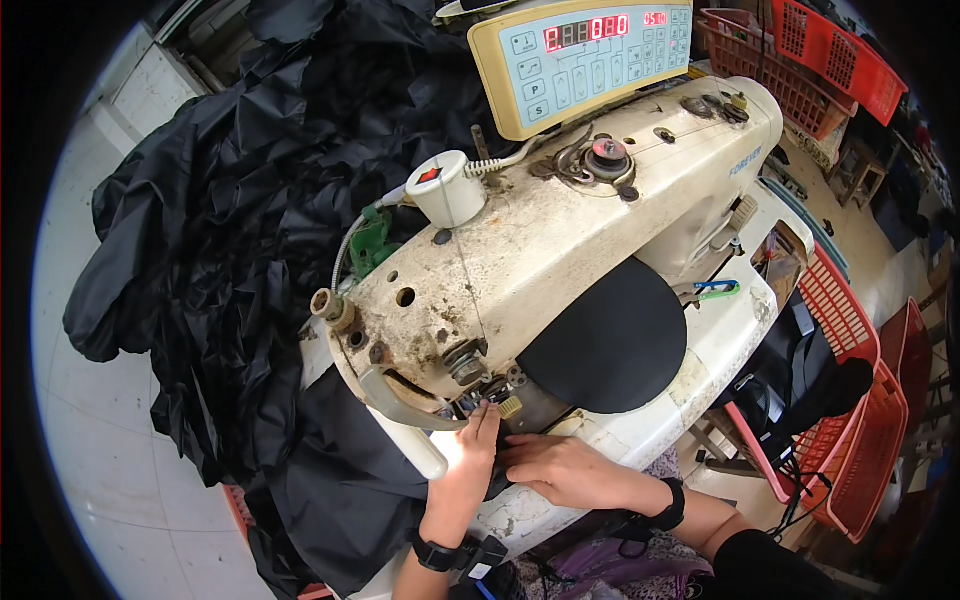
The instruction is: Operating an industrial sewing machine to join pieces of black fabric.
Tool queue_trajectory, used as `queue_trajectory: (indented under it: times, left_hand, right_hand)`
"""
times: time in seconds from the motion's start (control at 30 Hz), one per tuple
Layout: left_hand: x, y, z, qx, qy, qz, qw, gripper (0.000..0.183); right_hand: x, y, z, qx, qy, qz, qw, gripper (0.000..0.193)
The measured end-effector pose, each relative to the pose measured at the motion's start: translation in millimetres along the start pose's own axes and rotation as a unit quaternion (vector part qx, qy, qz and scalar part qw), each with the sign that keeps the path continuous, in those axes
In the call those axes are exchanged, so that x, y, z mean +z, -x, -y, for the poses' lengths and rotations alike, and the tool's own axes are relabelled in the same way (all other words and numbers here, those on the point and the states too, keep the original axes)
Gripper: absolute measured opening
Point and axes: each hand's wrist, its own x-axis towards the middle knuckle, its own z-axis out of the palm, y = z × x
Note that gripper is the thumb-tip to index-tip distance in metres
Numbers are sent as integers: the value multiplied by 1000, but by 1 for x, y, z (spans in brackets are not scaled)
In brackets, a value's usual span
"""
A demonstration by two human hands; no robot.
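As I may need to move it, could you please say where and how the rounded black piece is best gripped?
Probably pinch the piece by its near curved edge, coming from near the right hand: that edge is exposed, while the machine arm hides its far side in this view.

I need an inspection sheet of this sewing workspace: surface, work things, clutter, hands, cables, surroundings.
Surface: white table, chipped in patches near its front edge.
Work things: white sewing machine, stained on top; black cloth, crumpled in a big heap to the left; rounded black piece, partly hidden by the machine's arm.
Clutter: small blue-and-green item on the table.
Hands: left hand, fingertips near the needle area; right hand beside it; grip unclear.
Cables: coiled cable at a round white box.
Surroundings: red baskets, right; pale tiled floor, left.
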Motion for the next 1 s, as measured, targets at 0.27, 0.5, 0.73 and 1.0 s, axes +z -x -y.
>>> queue_trajectory:
  times: [0.27, 0.5, 0.73, 1.0]
  left_hand:
    - [-5, 5, -1, -26, 155, 1, 988, 37]
    - [-21, 4, 16, -86, 246, -91, 961, 35]
    - [-46, 10, 27, -68, 303, 8, 951, 18]
    - [-35, 4, 5, -92, 306, -30, 947, 16]
  right_hand:
    - [0, 0, 2, 10, 0, 8, 1000, 14]
    - [-5, 1, 2, -16, -50, 2, 999, 15]
    - [6, 27, 15, -25, -34, -47, 998, 9]
    - [1, 17, 12, -17, -12, -46, 999, 6]
